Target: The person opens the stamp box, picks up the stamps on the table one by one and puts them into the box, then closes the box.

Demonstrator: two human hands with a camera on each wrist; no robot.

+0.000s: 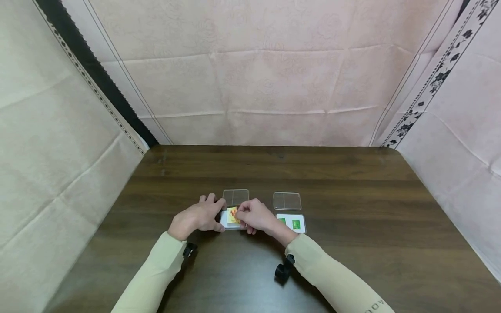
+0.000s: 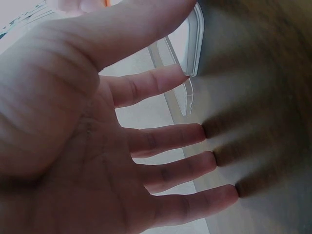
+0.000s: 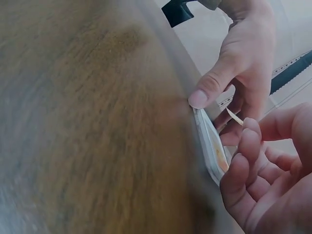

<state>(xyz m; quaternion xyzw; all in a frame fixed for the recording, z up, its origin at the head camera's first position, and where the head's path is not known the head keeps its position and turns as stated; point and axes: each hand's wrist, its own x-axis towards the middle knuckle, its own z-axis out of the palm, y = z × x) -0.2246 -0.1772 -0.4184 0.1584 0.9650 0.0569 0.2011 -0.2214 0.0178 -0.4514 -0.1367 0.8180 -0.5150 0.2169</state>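
Observation:
My left hand (image 1: 197, 217) spreads at the left end of a shallow white plastic box (image 1: 224, 219). Its thumb and index fingertip touch the box's edge, while the other fingers, nearly straight, rest their tips on the table in the left wrist view. Over the right part of the same box, my right hand (image 1: 258, 216) pinches a thin pale card (image 3: 234, 117) between thumb and fingertips, seen edge-on in the right wrist view. A yellow card face with an orange picture (image 1: 232, 214) shows beside those fingers. The right hand hides the box's right end.
Behind the box lies a clear divided lid (image 1: 236, 196). Another clear lid (image 1: 287, 201) is to its right, above a second white box (image 1: 289, 217) holding green squares (image 1: 296, 224), partly behind the right wrist. All rest on a dark wooden table (image 1: 274, 169). Pale cloth hangs around it.

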